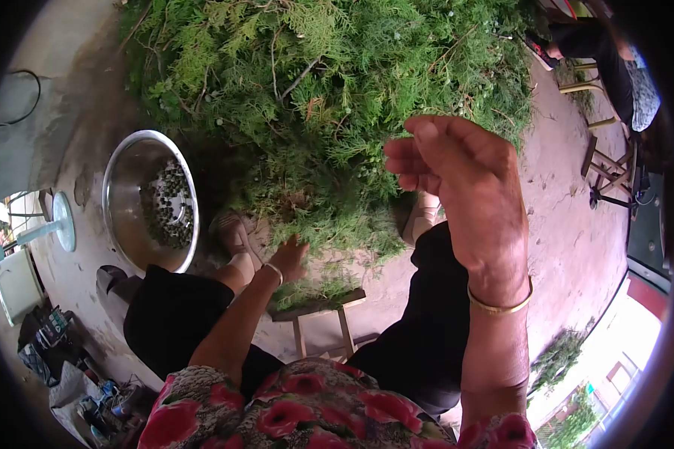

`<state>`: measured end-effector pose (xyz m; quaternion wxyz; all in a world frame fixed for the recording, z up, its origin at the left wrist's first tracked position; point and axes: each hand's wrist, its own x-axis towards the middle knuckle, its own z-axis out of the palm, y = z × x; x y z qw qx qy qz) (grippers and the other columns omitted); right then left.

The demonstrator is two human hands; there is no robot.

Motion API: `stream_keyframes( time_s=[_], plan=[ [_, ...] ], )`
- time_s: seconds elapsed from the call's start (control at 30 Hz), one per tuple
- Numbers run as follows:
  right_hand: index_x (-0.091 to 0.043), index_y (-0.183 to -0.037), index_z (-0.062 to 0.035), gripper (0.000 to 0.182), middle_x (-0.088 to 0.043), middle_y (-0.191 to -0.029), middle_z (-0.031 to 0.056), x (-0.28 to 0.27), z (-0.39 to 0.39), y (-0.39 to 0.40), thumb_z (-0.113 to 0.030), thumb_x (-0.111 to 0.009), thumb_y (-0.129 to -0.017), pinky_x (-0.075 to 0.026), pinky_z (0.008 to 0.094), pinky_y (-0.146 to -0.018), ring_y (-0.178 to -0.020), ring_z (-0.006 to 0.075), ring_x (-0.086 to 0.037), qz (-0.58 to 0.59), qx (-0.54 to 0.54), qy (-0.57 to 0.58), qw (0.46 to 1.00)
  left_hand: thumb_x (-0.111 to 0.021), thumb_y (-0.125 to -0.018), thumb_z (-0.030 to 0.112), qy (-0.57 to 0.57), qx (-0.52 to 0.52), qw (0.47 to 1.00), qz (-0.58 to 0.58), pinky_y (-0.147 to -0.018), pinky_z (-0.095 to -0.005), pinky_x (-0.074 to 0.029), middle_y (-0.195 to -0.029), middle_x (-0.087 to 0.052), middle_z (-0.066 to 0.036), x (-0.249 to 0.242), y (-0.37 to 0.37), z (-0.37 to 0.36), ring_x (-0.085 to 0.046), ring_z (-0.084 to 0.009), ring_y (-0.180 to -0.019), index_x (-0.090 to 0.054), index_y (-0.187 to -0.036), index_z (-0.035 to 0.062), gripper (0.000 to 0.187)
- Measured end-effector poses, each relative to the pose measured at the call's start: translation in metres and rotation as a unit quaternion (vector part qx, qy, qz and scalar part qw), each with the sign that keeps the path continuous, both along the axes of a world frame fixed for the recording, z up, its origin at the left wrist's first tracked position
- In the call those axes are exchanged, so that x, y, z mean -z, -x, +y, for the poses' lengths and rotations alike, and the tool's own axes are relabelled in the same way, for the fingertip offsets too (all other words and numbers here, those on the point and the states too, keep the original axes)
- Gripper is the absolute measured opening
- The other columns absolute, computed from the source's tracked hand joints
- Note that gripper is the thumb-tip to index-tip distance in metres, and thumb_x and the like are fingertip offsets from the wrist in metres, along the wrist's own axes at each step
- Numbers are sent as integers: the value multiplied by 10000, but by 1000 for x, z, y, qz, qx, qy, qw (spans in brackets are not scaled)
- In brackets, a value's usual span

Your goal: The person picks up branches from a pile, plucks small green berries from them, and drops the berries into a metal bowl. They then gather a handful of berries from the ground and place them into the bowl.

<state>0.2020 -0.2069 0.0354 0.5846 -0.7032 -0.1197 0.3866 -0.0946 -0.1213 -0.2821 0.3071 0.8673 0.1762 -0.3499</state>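
Note:
A large heap of green conifer branches (337, 97), with scaly sprigs and small pale cones, lies on the floor in front of me. My right hand (468, 168) is raised over the heap's near right side, thumb against curled fingers. Whatever those fingers may hold is hidden. Low between my knees, my left hand (288, 258) reaches down beside the heap's near edge, fingers apart, with nothing visible in it. To the left stands a wide metal basin (123, 202) with many small round greenish cones (174, 198) gathered on one side.
A small wooden stool (322, 307) stands between my legs, with loose sprigs by it. At far left are a pale blue fan (64, 221) and piled items (90, 389). Another person (614, 75) sits at upper right, near a wooden stool frame (610, 168).

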Motion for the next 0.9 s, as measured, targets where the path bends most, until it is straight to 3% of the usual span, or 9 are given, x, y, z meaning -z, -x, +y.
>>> stream_keyframes(
  time_s=[0.13,0.23,0.3,0.43,0.57,0.7,0.77,0.83,0.9],
  plan=[
    [-612,-920,72,211,-645,-773,82,-2,1,6,-125,-546,-885,-465,238,-642,-693,109,-574,26,52,1,998,-678,-723,184,-65,21,998,18,-970,-531,-406,-1488,-93,-214,17,-54,14,-307,-527,-1248,-310,-1400,128,772],
    [-555,-1074,83,298,-654,-896,152,1,-1,7,-171,-510,-924,-492,281,-732,-798,180,-629,19,3,26,999,-643,-774,174,-65,-28,997,28,-959,-495,-429,-1453,-154,-262,31,-77,20,-375,-492,-1222,-284,-1414,155,734],
    [-557,-1071,84,298,-655,-897,154,-1,0,12,-169,-518,-919,-493,280,-733,-798,182,-632,34,12,34,999,-640,-781,132,-97,-170,976,99,-942,-479,-447,-1422,-159,-303,28,-91,18,-436,-474,-1177,-248,-1427,177,757],
    [-561,-1063,88,289,-657,-898,162,-2,3,11,-151,-546,-901,-499,278,-732,-800,188,-638,56,-3,61,997,-760,-694,150,-106,-243,963,-48,-895,-465,-469,-1275,-360,-319,66,-69,0,-491,-473,-1088,-289,-1398,174,847],
    [-564,-1058,91,285,-659,-886,162,3,5,16,-139,-566,-889,-501,276,-727,-804,187,-639,52,-9,30,998,-758,-657,111,-104,-300,932,-175,-860,-424,-480,-1159,-494,-261,123,-28,-14,-544,-392,-1007,-565,-1113,44,500],
    [-565,-1048,95,265,-659,-867,153,4,6,16,-114,-556,-886,-499,273,-721,-790,177,-632,21,-49,65,996,-706,-629,30,-84,-325,932,-134,-803,-405,-487,-964,-605,-220,79,-18,-5,-588,-343,-908,-619,-877,2,264],
    [-566,-1045,98,261,-659,-864,149,5,7,17,-108,-551,-885,-497,271,-716,-780,169,-627,-7,-71,91,993,-643,-620,-23,-100,-440,865,-219,-728,-356,-494,-779,-638,-188,66,-13,2,-617,-328,-795,-622,-768,-7,151],
    [-569,-1027,94,248,-658,-854,130,8,8,20,-110,-544,-887,-493,263,-705,-758,146,-615,-32,-78,69,994,-624,-646,-42,-74,-444,867,-213,-669,-305,-488,-739,-646,-159,40,-18,18,-630,-284,-700,-627,-753,-9,112],
    [-570,-1013,89,244,-656,-845,120,11,10,20,-119,-550,-887,-491,258,-698,-752,136,-611,-38,-79,50,995,-610,-674,-58,59,-551,809,-195,-623,-265,-469,-684,-635,-101,11,-23,28,-620,-215,-641,-628,-717,-9,68]
  ],
)
